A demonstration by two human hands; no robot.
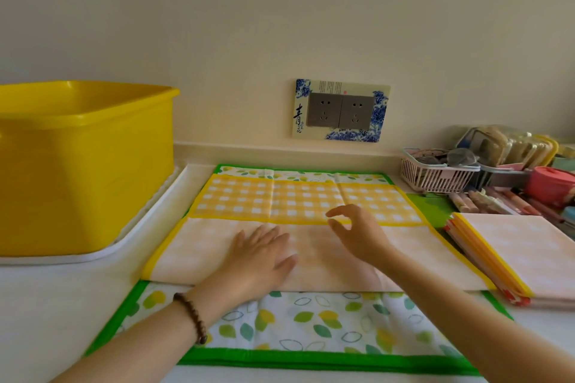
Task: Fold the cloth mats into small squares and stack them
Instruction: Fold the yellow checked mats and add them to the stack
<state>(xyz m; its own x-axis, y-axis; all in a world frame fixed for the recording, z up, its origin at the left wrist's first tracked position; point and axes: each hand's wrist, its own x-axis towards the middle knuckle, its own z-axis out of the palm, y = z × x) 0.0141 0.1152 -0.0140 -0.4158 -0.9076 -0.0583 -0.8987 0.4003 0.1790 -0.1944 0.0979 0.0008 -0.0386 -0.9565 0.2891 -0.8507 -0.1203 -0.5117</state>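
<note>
Yellow checked cloth, the mat (298, 199) lies in the middle of the white counter (46, 305), its near half turned up over itself so the pale underside faces up and the far checked half stays bare. It sits on top of a larger mat with a leaf print and green border (311, 323), spread flat beneath it. The left hand (261, 255), a bead bracelet (191, 317) on its wrist, presses flat on the pale folded half, fingers straight and spread, grasping nothing. The right hand (357, 233) is over the edge where the pale half meets the checks, fingers loosely bent, thumb and forefinger apart, nothing held; whether it touches the cloth is unclear. To the right, touching the mat's corner, is a stack of folded mats (510, 252). A yellow tub (84, 165) stands on a white tray (93, 255) at the left, and a white basket (435, 176) sits by the wall at the right
</note>
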